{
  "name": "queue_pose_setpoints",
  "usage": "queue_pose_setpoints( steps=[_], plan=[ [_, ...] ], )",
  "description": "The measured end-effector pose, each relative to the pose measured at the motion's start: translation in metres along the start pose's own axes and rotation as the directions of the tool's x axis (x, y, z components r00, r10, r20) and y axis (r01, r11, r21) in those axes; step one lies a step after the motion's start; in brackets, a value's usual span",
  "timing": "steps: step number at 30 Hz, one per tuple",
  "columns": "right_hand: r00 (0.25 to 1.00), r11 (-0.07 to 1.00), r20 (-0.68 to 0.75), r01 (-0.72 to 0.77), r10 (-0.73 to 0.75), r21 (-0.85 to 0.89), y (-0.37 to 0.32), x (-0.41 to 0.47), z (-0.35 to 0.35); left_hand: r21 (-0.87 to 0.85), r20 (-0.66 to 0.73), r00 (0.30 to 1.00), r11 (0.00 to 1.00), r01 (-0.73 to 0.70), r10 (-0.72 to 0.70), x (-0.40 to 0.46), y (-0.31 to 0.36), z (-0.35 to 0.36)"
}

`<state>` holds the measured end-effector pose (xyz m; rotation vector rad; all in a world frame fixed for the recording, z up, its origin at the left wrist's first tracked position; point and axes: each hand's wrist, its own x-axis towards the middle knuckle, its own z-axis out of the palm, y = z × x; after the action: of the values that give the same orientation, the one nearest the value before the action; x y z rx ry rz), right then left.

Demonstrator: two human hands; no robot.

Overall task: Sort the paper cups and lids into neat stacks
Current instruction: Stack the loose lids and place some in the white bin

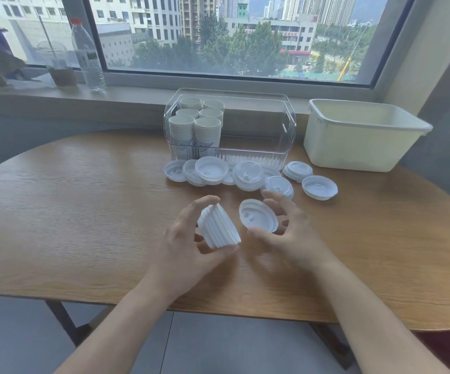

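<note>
My left hand (188,238) grips a tilted stack of white lids (218,226) between thumb and fingers above the wooden table (83,211). Just to its right, my right hand (288,228) holds a single white lid (258,215), underside turned toward me, a small gap apart from the stack. Several loose white lids (245,174) lie scattered along the front of a clear plastic bin (258,130). Inside the bin's left part stand several stacks of paper cups (195,122).
A pale cream tub (361,147) sits at the table's far right. On the windowsill stand a water bottle (87,55) and a lidded drink cup (58,66). The table's near edge curves just below my wrists.
</note>
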<state>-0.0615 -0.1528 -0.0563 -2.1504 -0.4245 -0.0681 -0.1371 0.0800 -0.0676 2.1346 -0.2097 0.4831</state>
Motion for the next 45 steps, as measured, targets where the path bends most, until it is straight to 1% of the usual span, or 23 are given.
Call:
queue_pose_setpoints(
  steps=[3, 5, 8, 12, 17, 28, 31, 33, 37, 41, 43, 45],
  plan=[
    [0.998, 0.953, 0.062, -0.001, -0.019, 0.302, -0.007, -0.002, 0.001, -0.023, 0.01, 1.0, 1.0, -0.002, 0.002, 0.0, 0.002, 0.0],
    [0.988, 0.913, 0.139, 0.009, -0.072, 0.408, -0.011, -0.005, 0.002, -0.051, 0.023, 1.0, 0.999, -0.012, 0.013, 0.0, 0.003, 0.0],
    [0.969, 0.903, 0.215, 0.021, -0.125, 0.429, -0.015, -0.008, 0.004, -0.074, 0.04, 0.998, 0.997, -0.036, 0.039, 0.0, 0.005, -0.001],
    [0.956, 0.918, 0.264, 0.017, -0.131, 0.396, -0.016, -0.008, 0.006, -0.09, 0.049, 0.996, 0.993, -0.073, 0.077, 0.0, 0.006, -0.003],
    [0.938, 0.92, 0.319, -0.004, -0.131, 0.391, -0.016, -0.006, 0.008, -0.047, 0.062, 0.994, 0.995, -0.091, 0.094, -0.001, 0.002, -0.007],
    [0.934, 0.867, 0.324, -0.035, -0.148, 0.496, -0.022, 0.001, 0.028, 0.002, 0.038, 0.996, 0.997, -0.082, 0.081, -0.003, -0.004, -0.018],
    [0.939, 0.831, 0.32, -0.074, -0.129, 0.551, -0.024, 0.005, 0.038, 0.037, 0.027, 0.995, 0.994, -0.101, 0.1, 0.0, -0.006, -0.022],
    [0.942, 0.814, 0.316, -0.093, -0.114, 0.573, -0.026, 0.008, 0.047, 0.042, 0.016, 0.996, 0.995, -0.085, 0.084, 0.002, -0.011, -0.025],
    [0.949, 0.824, 0.298, -0.088, -0.101, 0.559, -0.025, 0.015, 0.063, 0.083, 0.014, 0.999, 0.996, -0.036, 0.035, 0.006, -0.024, -0.03],
    [0.96, 0.863, 0.265, -0.053, -0.096, 0.502, -0.029, 0.021, 0.073, 0.073, -0.035, 0.999, 0.997, 0.001, 0.002, 0.012, -0.039, -0.033],
    [0.977, 0.918, 0.195, -0.001, -0.083, 0.397, -0.029, 0.026, 0.076, 0.069, -0.072, 0.997, 0.997, 0.04, -0.035, 0.017, -0.047, -0.038],
    [0.992, 0.967, 0.097, 0.059, -0.085, 0.248, -0.025, 0.031, 0.076, 0.095, -0.134, 0.989, 0.993, 0.075, -0.062, 0.026, -0.057, -0.045]
  ],
)
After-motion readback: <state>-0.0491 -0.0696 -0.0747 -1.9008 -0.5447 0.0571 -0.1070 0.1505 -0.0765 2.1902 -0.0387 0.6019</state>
